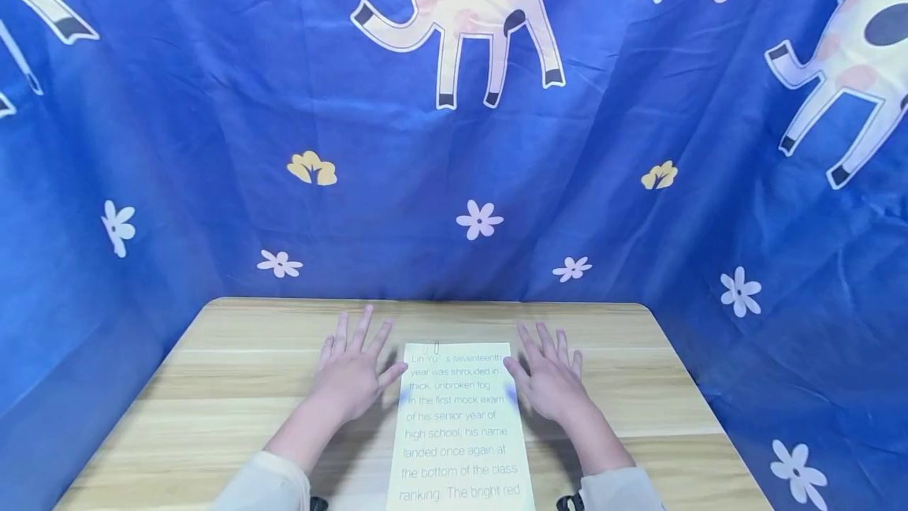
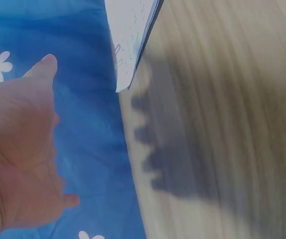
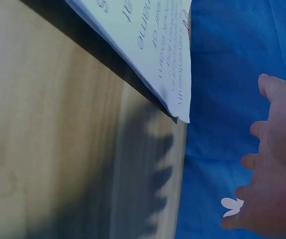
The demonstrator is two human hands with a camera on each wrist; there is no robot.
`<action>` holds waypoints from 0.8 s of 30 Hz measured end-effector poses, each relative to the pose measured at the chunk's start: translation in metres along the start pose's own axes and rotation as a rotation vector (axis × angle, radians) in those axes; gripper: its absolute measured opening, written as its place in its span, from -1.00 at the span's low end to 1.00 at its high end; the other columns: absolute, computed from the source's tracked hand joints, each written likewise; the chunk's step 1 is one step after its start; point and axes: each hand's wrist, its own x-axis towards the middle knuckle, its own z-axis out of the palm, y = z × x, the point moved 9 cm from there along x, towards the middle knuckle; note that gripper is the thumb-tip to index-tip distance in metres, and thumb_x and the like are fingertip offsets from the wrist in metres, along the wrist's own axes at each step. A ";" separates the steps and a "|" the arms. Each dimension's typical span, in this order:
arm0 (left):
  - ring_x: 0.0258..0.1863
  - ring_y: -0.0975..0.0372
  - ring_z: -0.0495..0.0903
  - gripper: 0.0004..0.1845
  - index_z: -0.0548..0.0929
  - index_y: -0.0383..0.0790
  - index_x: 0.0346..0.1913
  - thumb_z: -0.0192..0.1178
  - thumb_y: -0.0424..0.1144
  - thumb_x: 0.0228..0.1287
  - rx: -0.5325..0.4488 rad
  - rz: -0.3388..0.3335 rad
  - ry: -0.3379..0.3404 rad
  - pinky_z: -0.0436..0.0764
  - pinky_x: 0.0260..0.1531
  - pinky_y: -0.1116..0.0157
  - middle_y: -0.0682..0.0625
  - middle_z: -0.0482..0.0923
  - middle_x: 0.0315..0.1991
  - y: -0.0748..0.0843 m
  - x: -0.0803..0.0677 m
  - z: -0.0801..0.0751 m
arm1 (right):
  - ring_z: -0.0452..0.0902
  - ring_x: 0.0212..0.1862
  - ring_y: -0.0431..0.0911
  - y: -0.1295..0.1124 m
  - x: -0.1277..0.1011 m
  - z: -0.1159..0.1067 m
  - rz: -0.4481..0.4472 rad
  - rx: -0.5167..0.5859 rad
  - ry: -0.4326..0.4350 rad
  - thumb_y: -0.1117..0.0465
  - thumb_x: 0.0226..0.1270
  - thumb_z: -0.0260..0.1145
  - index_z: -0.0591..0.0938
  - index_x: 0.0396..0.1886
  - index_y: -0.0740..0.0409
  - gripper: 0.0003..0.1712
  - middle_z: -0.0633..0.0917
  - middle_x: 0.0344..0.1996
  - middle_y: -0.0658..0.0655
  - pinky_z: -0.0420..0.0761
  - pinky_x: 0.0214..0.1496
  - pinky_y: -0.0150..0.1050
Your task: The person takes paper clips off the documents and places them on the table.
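A printed sheet (image 1: 461,424) is laid lengthwise at the worktop's (image 1: 234,385) near middle. It is flanked by the left hand (image 1: 352,374) and right hand (image 1: 549,378), fingers spread and empty, hovering just beside its edges, seemingly poised to steady it.

I observe a printed sheet (image 1: 461,424) lying flat on the table (image 1: 234,385), centred and running from mid-table to the near edge. A paper clip (image 1: 436,347) sits at the sheet's far edge. The left hand (image 1: 352,373) is just left of the sheet's far half, the right hand (image 1: 549,377) just right of it, both above the tabletop with fingers spread, pointing away. A hanging cloth (image 1: 454,180) stands behind the table and along both sides.
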 end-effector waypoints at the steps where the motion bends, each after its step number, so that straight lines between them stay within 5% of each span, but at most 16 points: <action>1: 0.75 -0.37 -0.39 -0.04 0.03 0.04 0.78 -0.15 0.52 0.57 0.001 -0.002 0.005 -0.18 0.67 -0.45 -0.16 -0.36 0.82 -0.001 0.000 -0.001 | -0.41 0.80 0.36 -0.001 0.002 -0.002 -0.009 0.012 0.008 -0.42 0.68 -0.02 0.02 0.81 -0.25 -0.10 -0.11 0.82 0.15 -0.28 0.69 0.62; 8: 0.74 -0.40 -0.32 -0.06 0.06 0.01 0.77 -0.08 0.46 0.58 0.006 0.006 0.024 -0.11 0.65 -0.47 -0.22 -0.29 0.81 -0.004 -0.007 -0.006 | 0.01 0.74 0.40 -0.001 0.018 -0.004 -0.060 0.184 0.046 -0.12 0.57 0.35 0.13 0.78 0.08 -0.01 0.13 0.75 0.33 0.14 0.70 0.49; 15: 0.73 -0.41 -0.22 -0.11 0.16 -0.05 0.75 -0.06 0.42 0.61 -0.007 0.028 0.068 -0.04 0.64 -0.47 -0.21 -0.25 0.81 -0.001 -0.009 -0.008 | 0.53 0.42 0.33 0.015 0.045 0.020 -0.012 0.326 0.001 0.04 0.45 0.50 0.38 0.61 0.24 -0.13 0.47 0.43 0.40 0.51 0.56 0.33; 24: 0.67 -0.46 0.06 -0.24 0.37 -0.14 0.65 0.17 0.21 0.60 -0.037 0.070 0.087 0.23 0.54 -0.53 -0.30 0.00 0.76 0.003 -0.017 0.003 | 0.51 0.18 0.20 0.026 0.071 0.053 0.088 0.315 -0.060 0.04 0.24 0.64 0.57 0.28 0.33 -0.26 0.57 0.14 0.30 0.62 0.30 0.15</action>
